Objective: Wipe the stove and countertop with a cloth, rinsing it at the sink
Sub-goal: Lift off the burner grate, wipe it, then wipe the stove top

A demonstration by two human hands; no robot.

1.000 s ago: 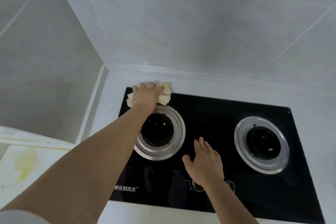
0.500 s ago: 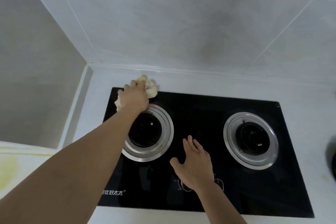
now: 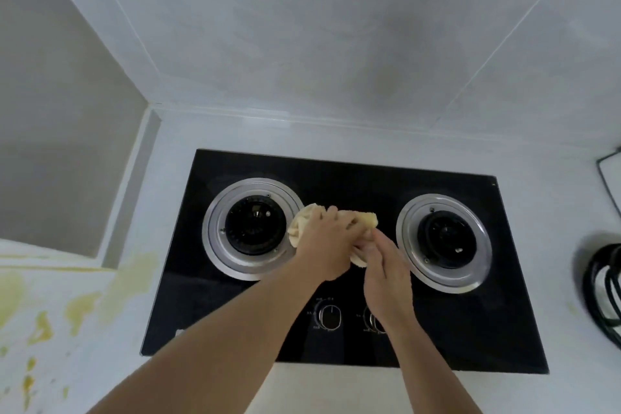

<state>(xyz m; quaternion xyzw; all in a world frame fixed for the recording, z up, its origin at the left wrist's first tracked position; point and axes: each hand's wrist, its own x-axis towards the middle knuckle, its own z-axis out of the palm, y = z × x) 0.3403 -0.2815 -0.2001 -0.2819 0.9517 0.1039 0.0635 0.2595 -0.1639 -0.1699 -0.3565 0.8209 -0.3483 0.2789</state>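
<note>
Nearest the camera, two round control knobs [image 3: 330, 317] sit on the glossy black glass stove [image 3: 342, 178]. Between its steel-ringed burners, the left hand [image 3: 325, 247] clutches a crumpled pale-yellow cloth [image 3: 304, 218]; the right hand [image 3: 386, 270] seems to pinch its lower edge. Beyond lies the white countertop [image 3: 302, 134].
</note>
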